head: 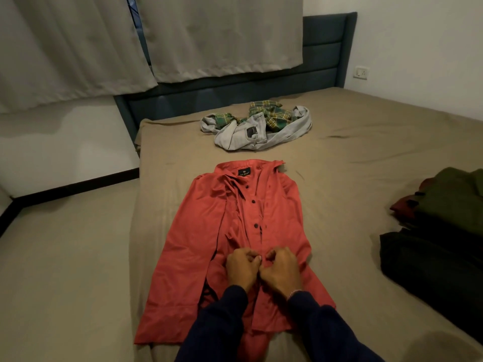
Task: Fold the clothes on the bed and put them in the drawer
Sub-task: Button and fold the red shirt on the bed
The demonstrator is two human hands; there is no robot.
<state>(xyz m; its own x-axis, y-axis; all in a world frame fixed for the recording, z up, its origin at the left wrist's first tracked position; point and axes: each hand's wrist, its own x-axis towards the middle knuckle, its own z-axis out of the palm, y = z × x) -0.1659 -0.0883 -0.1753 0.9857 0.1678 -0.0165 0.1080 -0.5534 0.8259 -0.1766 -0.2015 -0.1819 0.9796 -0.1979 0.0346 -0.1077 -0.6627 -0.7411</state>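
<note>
I am working on the red button-up shirt (235,226), which is lying face up along the centre of the frame on the tan bedsheet (366,142), collar toward the top, hem toward me at the bottom. My left hand (241,267) and right hand (281,269) are sitting side by side, nearly touching, on the button placket in the lower middle of the picture. Both are curled, fingertips tucked in and pinching the two front edges of the cloth, as if I am doing up a button; the button itself is hidden under my fingers, so I cannot tell.

The fabric is looking thin, light and a little glossy, creasing easily along the chest. I am judging it to be soft and slippery, with no stiffness except at the collar and placket, so it is likely to slide on the sheet if I tug it. For folding, the shoulders and the hem corners are seeming the best places to take hold.

Toward the top centre a crumpled heap is waiting: light grey jeans (251,137) tangled with a green plaid garment (271,113). At the right edge folded clothes are stacking up, an olive piece (454,197) above a black one (428,270). No drawer is showing anywhere.
</note>
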